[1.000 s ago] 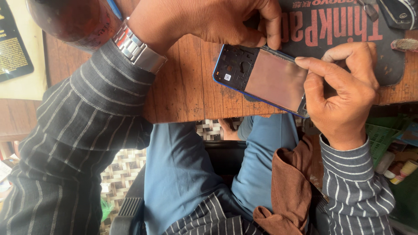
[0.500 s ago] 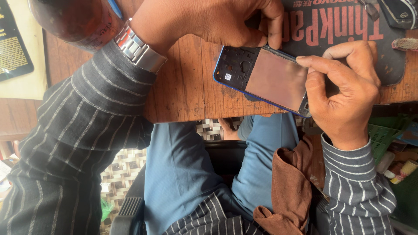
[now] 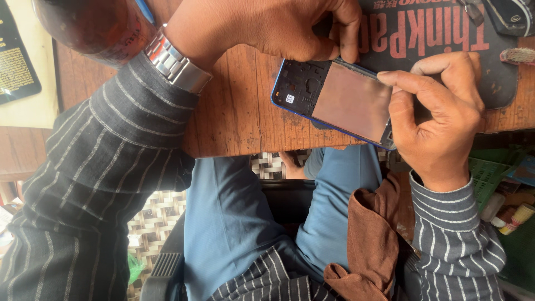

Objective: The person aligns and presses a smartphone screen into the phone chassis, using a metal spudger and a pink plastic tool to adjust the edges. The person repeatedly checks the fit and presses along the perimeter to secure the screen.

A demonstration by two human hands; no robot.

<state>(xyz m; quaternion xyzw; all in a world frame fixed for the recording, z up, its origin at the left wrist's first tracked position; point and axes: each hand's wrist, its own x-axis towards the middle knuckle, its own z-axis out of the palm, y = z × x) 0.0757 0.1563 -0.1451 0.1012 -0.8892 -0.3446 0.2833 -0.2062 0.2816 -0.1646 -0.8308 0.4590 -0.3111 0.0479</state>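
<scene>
Head view: A person seated at a wooden bench works on an opened phone, its blue-edged frame lying at the bench's near edge with the coppery inner plate facing up and the dark, stripped upper section exposed. The left hand, a metal wristwatch at the cuff of a striped sleeve, presses down on the phone's far edge with the fingertips curled over it; its grip is closed on the frame. The right hand clasps the phone's other end, where it overhangs the bench edge, with the forefinger laid along the top side and the thumb tucked beneath; whether a small tool sits between those fingers cannot be told.

Compared with the frames from a second and half a second ago, very little has shifted: the phone lies in the same spot and both hands hold the same places, the right forefinger only slightly nearer the frame's corner. That suggests slow, careful work along the seam rather than a part coming free.

A dark rubber mat with red lettering covers the bench's far right corner, the phone's far edge just on it. Below the bench edge, blue trousers and a brown cloth on the lap are visible.
</scene>
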